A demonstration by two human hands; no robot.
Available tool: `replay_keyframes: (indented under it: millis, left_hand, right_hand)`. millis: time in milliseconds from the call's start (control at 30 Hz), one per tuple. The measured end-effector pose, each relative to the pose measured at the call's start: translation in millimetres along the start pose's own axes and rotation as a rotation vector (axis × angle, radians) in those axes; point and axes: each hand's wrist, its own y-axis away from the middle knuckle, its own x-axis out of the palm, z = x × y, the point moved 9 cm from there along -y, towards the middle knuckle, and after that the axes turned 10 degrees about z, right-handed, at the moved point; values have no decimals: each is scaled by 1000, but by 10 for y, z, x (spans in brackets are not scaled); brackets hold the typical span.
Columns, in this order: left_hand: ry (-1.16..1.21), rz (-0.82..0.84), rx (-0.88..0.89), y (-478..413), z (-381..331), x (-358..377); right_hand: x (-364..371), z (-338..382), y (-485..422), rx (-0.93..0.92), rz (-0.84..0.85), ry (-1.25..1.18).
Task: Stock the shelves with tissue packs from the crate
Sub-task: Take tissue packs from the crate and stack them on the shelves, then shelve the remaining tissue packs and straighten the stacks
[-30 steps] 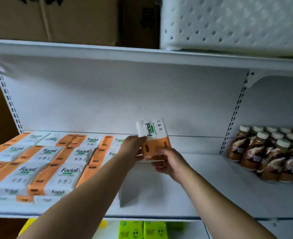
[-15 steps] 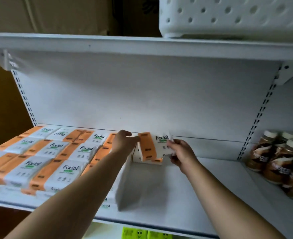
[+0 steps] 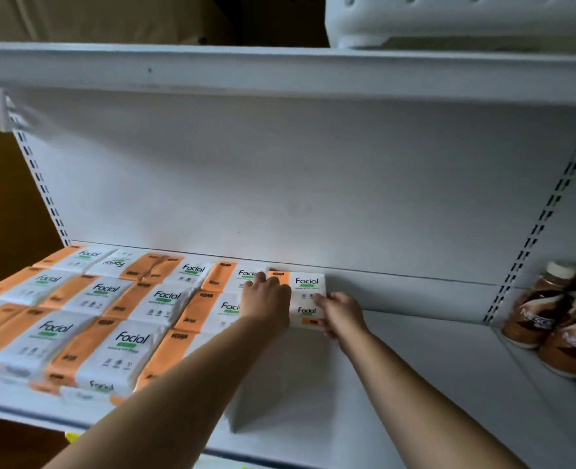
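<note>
Tissue pack [image 3: 308,286] now down at shelf [image 3: 398,367] rear, between flat left hand [image 3: 266,301] and clasping right grip [image 3: 339,309].

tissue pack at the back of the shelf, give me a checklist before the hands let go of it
1. Tissue pack pushed to the back panel: ok, its far edge meets the panel.
2. Label up: ok, "Facial" reads upright.
3. Flush with the neighbouring packs: cannot tell, the left hand covers the seam.
4. Hands off: not ok, the left hand rests on top and the right hand grips the right end.
5. Room for the next pack: ok, bare shelf lies between this pack and the coffee bottles.
</note>
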Motion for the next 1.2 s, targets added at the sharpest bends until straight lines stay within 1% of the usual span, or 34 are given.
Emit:
replay_keyframes:
  millis: [33, 100, 300, 367, 433, 533, 633, 700, 800, 900, 1033, 1100, 1200]
  left_hand:
    - [-20, -6, -3, -25, 2, 18]
    - [15, 1, -11, -75, 44, 51]
    - [120, 41, -19, -104, 99, 76]
    - [200, 5, -45, -51, 130, 30]
    - [300, -77, -46, 39, 136, -79]
    - [441, -196, 60, 249, -14, -294]
    - [584, -265, 236, 583, -293, -430]
    - [664, -277, 363, 897, -494, -435]
    - [752, -199, 537, 1450, -798, -260]
    - [828, -63, 643, 2030, -1082, 70]
    - [852, 157, 744, 2868, -1569, 554]
    - [847, 276, 820, 3300, -1870, 753]
    - [799, 379, 935, 3904, -2277, 958]
  right_hand:
    - [-1, 23, -19, -19, -4, 65]
    - [-7, 48, -48, -32, 6, 134]
    - [-76, 91, -49, -10, 37, 213]
    - [-164, 111, 15, -3, 10, 212]
    - [-307, 164, 167, -8, -46, 141]
    - [-572, 280, 536, -53, -149, 32]
    - [-781, 311, 1060, -105, -236, -56]
    - [-893, 237, 1511, -143, -317, -99]
    - [-972, -13, 2305, -171, -447, -160]
    - [-967, -465, 3127, -142, -572, -232]
    - [-1012, -1231, 4257, -11, -723, -238]
    - [-1125, -1604, 4833, 46, -834, -269]
    - [-1322, -2084, 5630, 126, -1002, -276]
